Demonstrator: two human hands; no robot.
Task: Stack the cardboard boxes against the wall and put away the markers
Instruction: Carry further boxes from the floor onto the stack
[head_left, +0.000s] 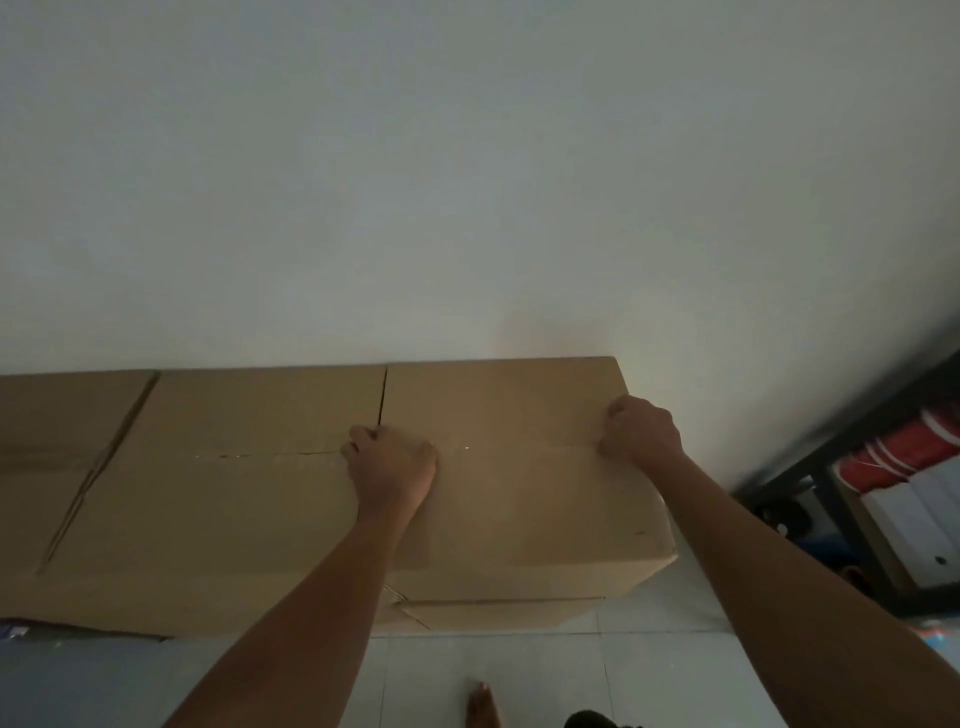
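Note:
A brown cardboard box (524, 509) stands against the white wall (467, 182), its top at about chest height. My left hand (389, 465) lies on the box top, fingers curled into the gap between this box and the neighbouring cardboard box (234, 483) on its left. At the box's far right corner, my right hand (641, 428) has its fingers curled on the top edge. A taped seam runs across both box tops. Further left, a diagonal crease marks another cardboard surface (52, 441). No markers are in view.
A dark metal shelf (852, 499) stands to the right, holding white binders (914, 519) and a red-and-white item (904, 452). The floor is pale tile (519, 670); my bare foot (480, 706) shows below. Something dark lies at the lower left under the boxes.

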